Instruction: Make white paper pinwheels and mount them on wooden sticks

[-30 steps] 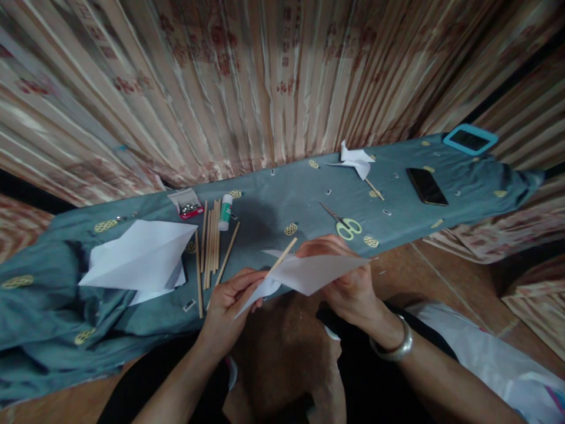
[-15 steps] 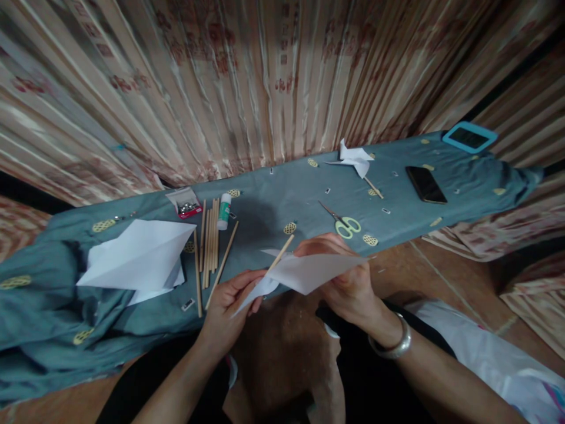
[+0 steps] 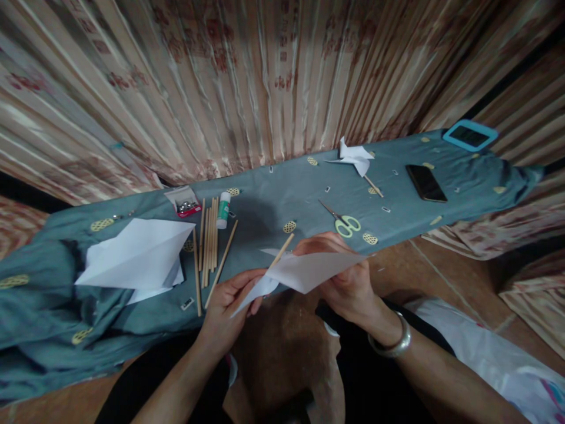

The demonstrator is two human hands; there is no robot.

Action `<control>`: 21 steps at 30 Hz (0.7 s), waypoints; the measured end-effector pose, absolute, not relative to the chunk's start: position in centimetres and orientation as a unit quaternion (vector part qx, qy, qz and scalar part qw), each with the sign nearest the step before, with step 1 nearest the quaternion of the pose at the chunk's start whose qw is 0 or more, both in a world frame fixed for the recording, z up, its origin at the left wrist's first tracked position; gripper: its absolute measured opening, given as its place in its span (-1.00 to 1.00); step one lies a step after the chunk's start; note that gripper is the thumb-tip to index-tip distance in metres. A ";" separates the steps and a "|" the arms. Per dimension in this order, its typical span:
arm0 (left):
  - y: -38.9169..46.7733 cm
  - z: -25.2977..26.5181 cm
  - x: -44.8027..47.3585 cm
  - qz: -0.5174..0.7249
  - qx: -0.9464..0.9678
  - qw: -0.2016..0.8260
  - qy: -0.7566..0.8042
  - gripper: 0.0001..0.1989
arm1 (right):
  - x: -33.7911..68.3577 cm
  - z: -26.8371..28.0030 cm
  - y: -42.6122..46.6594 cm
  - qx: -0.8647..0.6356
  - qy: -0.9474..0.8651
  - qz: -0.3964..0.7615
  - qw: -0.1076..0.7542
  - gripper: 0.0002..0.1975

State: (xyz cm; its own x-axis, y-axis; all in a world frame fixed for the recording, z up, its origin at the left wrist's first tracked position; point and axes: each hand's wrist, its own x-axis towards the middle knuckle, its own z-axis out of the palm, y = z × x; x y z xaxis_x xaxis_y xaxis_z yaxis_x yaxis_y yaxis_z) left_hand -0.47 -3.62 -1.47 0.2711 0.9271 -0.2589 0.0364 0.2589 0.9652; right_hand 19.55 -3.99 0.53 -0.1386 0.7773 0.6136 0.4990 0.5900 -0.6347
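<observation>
A white paper pinwheel (image 3: pixel 311 272) with folded blades is held between both hands, just over the table's near edge. My left hand (image 3: pixel 232 300) is closed at its left side, where a thin wooden stick (image 3: pixel 282 249) pokes up past the paper. My right hand (image 3: pixel 348 288), with a silver bangle at the wrist, grips the pinwheel from behind on the right; the paper hides part of its fingers. Another paper pinwheel (image 3: pixel 354 158) on a stick lies farther back on the table.
On the green cloth-covered table (image 3: pixel 273 200) lie white paper sheets (image 3: pixel 136 253), several wooden sticks (image 3: pixel 210 241), a glue stick (image 3: pixel 223 210), a red box of metal pins (image 3: pixel 187 203), scissors (image 3: pixel 344 222), a phone (image 3: pixel 426 183) and a blue-framed device (image 3: pixel 470 136). A curtain (image 3: pixel 273 76) hangs behind.
Almost nothing differs. Both hands keep their hold on the pinwheel in the same place, and the view has shifted very slightly.
</observation>
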 end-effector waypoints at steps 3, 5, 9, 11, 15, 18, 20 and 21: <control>-3.6 -1.5 -0.4 0.365 0.482 0.635 0.481 -0.78 | 19.6 0.4 -4.0 -0.435 -0.739 0.134 0.497 -0.84; -3.6 -1.6 -0.3 0.364 0.476 0.640 0.481 -0.78 | 19.6 0.5 -4.0 -0.433 -0.743 0.130 0.494 -0.82; -3.6 -1.5 -0.2 0.371 0.476 0.640 0.475 -0.77 | 19.7 0.7 -3.9 -0.423 -0.757 0.117 0.484 -0.80; -3.6 -1.3 -0.2 0.377 0.482 0.641 0.464 -0.76 | 19.7 0.7 -3.9 -0.424 -0.761 0.113 0.479 -0.81; -3.5 -1.2 -0.3 0.379 0.499 0.634 0.453 -0.72 | 19.6 0.6 -4.0 -0.440 -0.749 0.112 0.483 -0.83; -3.5 -1.2 -0.5 0.382 0.496 0.631 0.457 -0.70 | 19.6 0.4 -4.1 -0.443 -0.747 0.119 0.482 -0.83; -3.4 -1.2 -0.5 0.385 0.483 0.633 0.466 -0.71 | 19.6 0.4 -4.1 -0.438 -0.743 0.130 0.489 -0.82; -3.4 -1.1 -0.4 0.389 0.476 0.633 0.470 -0.72 | 19.7 0.4 -4.1 -0.437 -0.741 0.136 0.492 -0.82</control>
State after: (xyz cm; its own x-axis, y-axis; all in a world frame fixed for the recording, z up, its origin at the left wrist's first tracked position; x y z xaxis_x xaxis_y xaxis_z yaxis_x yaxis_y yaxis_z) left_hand -0.45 -3.40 -1.09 0.2544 0.9407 -0.2246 -0.0442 0.2433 0.9689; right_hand 19.65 -4.15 0.45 -0.1347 0.7811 0.6097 0.5129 0.5814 -0.6316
